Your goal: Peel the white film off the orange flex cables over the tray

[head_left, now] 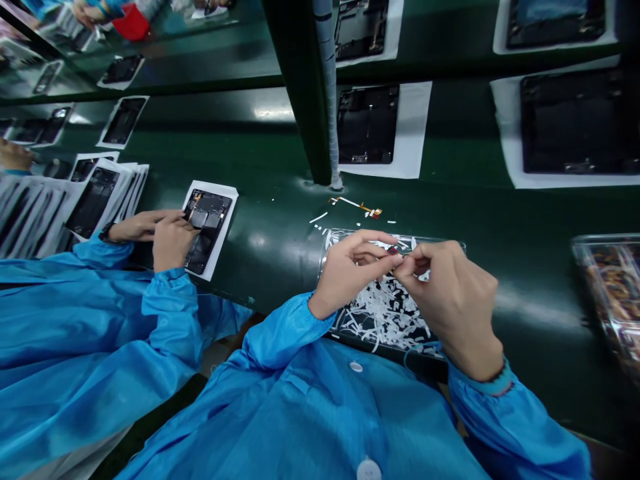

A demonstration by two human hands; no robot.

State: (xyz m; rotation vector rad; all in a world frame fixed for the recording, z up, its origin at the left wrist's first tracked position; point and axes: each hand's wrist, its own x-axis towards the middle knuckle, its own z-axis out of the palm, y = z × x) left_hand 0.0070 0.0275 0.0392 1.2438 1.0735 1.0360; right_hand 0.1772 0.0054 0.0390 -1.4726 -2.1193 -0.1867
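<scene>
My left hand (pixel 353 270) and my right hand (pixel 450 293) meet fingertip to fingertip above a clear plastic tray (pixel 325 257). Pinched in my left fingers is a small dark-and-red part (pixel 393 251), mostly covered by the fingers. The thumb and forefinger of my right hand are closed right beside it; what they grip is too small to make out. Beneath both hands, white paper strips (pixel 385 313) lie loose in the tray. Just beyond its far edge, an orange and white flex cable (pixel 370 211) rests on the green bench with a few scraps.
A post (pixel 305 93) with a grey conduit rises behind the tray. Tablet housings on white sheets (pixel 370 127) line the belt. A clear box of flex cables (pixel 617 287) stands at right. To the left, a co-worker's hands (pixel 170 237) touch an opened device (pixel 207 233).
</scene>
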